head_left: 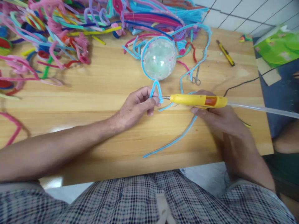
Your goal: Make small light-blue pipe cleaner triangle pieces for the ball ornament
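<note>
Between the thumb and fingers of my left hand (142,104) is a light-blue pipe cleaner (157,85), bent into a narrow upside-down V. My right hand (215,115) grips a yellow hot glue gun (189,100), whose metal nozzle touches or nearly touches the lower right end of the bent piece. A clear glue stick (263,109) sticks out of the gun's back. Just beyond the V's tip sits a clear round balloon-like ball (160,59) with a blue pipe cleaner along its left edge. Another blue pipe cleaner (173,141) lies below my right hand.
Piles of colourful pipe cleaners (58,31) cover the far left and back of the table (98,93). Small scissors (196,79) and a yellow utility knife (225,53) lie to the right. A black cord (240,82) crosses the right edge near a green bag (277,43). Another person's limb (287,138) shows at right.
</note>
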Action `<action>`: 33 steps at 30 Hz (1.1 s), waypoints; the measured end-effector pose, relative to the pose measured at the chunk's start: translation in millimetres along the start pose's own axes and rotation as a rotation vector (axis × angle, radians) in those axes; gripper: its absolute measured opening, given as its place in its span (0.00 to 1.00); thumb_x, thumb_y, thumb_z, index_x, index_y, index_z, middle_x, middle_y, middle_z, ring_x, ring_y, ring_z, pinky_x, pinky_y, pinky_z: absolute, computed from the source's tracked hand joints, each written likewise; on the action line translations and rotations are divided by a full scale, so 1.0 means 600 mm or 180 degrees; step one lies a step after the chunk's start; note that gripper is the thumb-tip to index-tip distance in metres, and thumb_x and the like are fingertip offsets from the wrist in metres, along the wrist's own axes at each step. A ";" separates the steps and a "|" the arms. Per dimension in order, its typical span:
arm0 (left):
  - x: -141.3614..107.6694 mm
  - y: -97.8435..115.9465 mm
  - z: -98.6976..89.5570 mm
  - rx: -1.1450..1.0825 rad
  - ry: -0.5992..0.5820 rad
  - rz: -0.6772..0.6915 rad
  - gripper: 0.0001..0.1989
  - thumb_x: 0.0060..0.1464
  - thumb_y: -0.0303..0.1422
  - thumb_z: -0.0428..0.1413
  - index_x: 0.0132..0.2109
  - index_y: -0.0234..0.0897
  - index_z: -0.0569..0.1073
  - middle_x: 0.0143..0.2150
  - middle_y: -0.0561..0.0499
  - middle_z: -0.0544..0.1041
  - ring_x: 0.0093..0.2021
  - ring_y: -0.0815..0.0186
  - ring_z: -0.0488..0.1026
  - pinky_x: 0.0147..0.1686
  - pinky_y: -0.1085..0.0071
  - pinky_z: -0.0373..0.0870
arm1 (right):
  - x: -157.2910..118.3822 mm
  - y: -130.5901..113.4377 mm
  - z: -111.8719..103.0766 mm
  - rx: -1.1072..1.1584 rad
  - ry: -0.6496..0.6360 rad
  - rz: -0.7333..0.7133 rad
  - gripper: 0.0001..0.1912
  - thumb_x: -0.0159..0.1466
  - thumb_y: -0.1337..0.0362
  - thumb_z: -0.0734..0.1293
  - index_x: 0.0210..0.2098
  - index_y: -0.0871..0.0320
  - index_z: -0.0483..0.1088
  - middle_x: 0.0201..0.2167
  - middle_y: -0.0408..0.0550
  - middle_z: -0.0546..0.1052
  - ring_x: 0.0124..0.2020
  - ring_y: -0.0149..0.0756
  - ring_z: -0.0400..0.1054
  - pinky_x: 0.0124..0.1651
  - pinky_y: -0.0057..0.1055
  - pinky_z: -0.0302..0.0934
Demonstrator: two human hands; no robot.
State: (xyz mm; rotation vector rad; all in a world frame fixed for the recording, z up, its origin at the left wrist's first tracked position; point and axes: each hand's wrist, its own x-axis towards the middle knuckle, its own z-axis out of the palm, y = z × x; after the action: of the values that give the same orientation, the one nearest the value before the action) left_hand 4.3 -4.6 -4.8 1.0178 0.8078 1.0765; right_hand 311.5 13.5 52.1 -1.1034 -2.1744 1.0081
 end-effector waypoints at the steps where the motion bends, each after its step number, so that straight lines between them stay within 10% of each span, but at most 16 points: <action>1: 0.000 0.001 0.000 0.0002 0.0000 -0.0004 0.17 0.61 0.44 0.76 0.40 0.39 0.79 0.33 0.54 0.80 0.27 0.72 0.73 0.27 0.74 0.71 | 0.000 0.000 0.000 0.0023 0.0004 0.0020 0.09 0.74 0.53 0.76 0.41 0.48 0.77 0.45 0.44 0.78 0.46 0.45 0.75 0.52 0.45 0.71; 33: -0.001 0.004 0.006 0.0066 0.0091 -0.0009 0.19 0.57 0.46 0.77 0.38 0.41 0.79 0.30 0.54 0.78 0.25 0.71 0.71 0.26 0.73 0.71 | 0.001 -0.002 -0.005 -0.0019 -0.0053 -0.0027 0.08 0.73 0.55 0.77 0.40 0.47 0.77 0.42 0.43 0.77 0.42 0.44 0.73 0.46 0.42 0.67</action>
State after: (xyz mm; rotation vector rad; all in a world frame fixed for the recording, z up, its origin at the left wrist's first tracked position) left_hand 6.7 -5.6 -1.0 1.0204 0.8446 1.0844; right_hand 312.6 14.7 54.7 -1.0913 -2.1948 1.0110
